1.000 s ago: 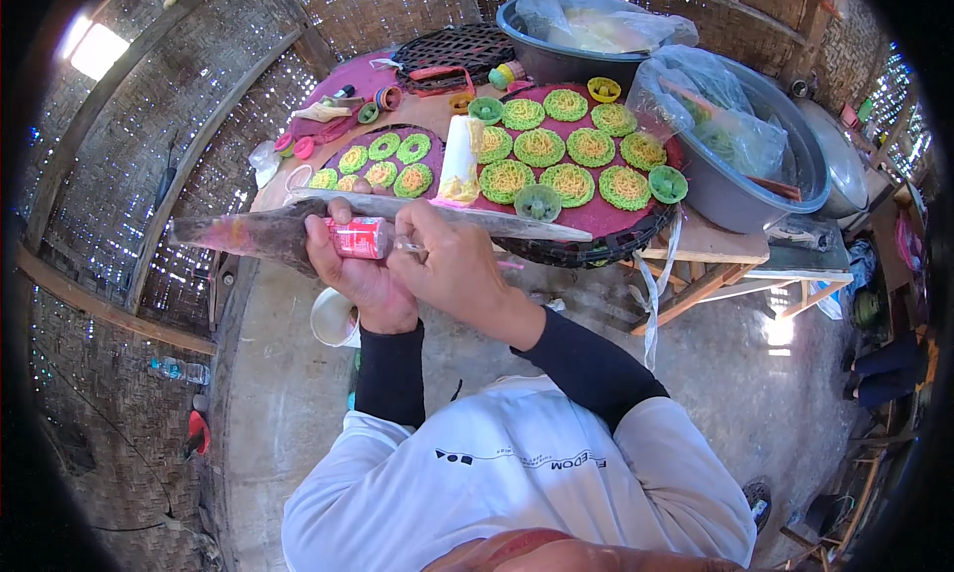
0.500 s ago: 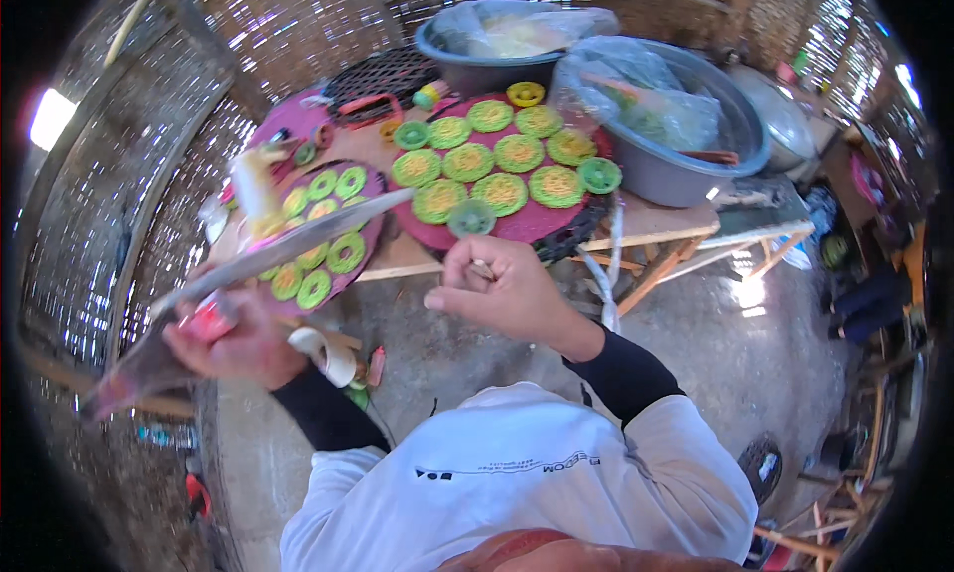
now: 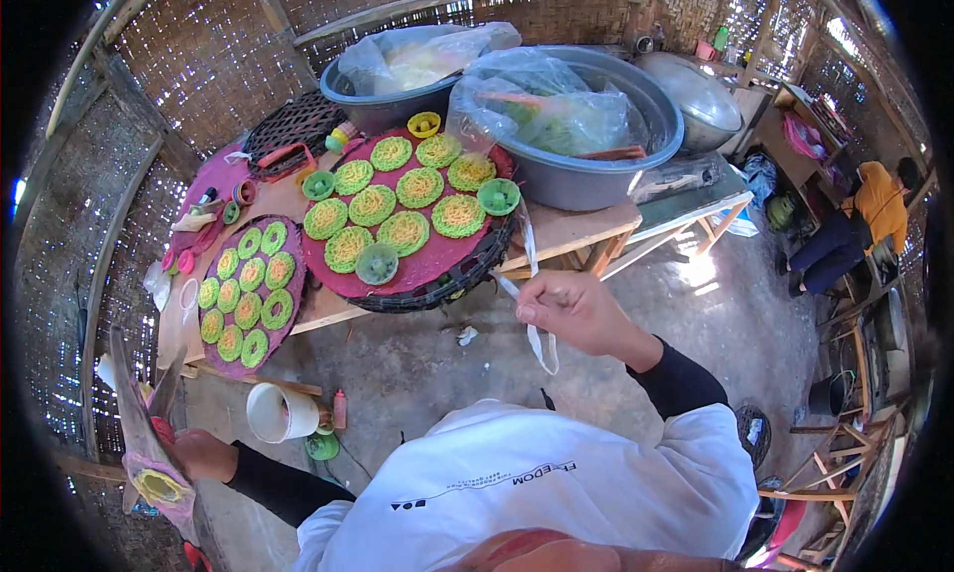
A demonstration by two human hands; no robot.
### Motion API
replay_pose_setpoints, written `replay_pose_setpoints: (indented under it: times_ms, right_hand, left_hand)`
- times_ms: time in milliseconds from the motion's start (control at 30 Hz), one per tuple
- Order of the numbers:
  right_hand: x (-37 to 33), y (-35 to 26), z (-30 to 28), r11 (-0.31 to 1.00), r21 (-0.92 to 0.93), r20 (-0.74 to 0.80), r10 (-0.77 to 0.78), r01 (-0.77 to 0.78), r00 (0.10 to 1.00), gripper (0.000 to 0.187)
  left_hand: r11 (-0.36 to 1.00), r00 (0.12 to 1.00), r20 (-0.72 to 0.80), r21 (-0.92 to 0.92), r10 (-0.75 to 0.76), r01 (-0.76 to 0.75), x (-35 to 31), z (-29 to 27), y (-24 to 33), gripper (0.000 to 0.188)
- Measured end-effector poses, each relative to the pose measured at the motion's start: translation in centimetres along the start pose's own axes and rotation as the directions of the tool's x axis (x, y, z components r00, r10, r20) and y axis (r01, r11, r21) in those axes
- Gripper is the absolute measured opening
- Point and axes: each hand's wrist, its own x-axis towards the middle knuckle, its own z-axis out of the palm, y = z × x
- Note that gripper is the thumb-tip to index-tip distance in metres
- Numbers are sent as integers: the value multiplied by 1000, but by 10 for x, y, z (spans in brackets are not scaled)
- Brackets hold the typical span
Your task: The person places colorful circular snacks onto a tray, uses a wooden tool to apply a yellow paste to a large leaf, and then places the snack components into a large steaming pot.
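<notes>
My left hand (image 3: 204, 455), at the lower left, is closed round a wooden press (image 3: 159, 453) with long grey arms and a round, yellow-smeared opening. It is held off the table's left side. My right hand (image 3: 576, 314) is raised in front of the table, fingers curled in; whether anything small is in them I cannot make out. A white strap (image 3: 529, 239) hangs from the table beside its fingertips. Green-and-yellow rounds of fine strands lie on a large magenta-topped round tray (image 3: 437, 259) and, at left, on a smaller tray (image 3: 266, 304). Small green cups (image 3: 377, 264) stand among the larger tray's rounds.
Two grey-blue basins (image 3: 596, 169) with plastic bags inside stand at the back of the wooden table (image 3: 328, 319). A white bucket (image 3: 268, 413) is on the floor near my left arm. Another person in an orange top (image 3: 879, 209) bends at the far right.
My left hand has brought the press down and left, away from the smaller tray. The right hand has moved from the large tray's front edge toward the hanging strap. The view has turned right.
</notes>
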Motion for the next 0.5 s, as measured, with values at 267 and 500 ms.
replay_pose_setpoints:
  times_ms: [267, 500]
  right_hand:
    - [12, -38, -71, 690, -504, 92, -556, 520, 826, 24]
    - [141, -73, -225, 580, -814, -422, -627, 31, 655, 30]
  left_hand:
    - [958, 973, 26, -171, -230, 231, -22, -21, 16, 20]
    - [909, 959, 20, -312, -283, 275, -8, -45, 43, 21]
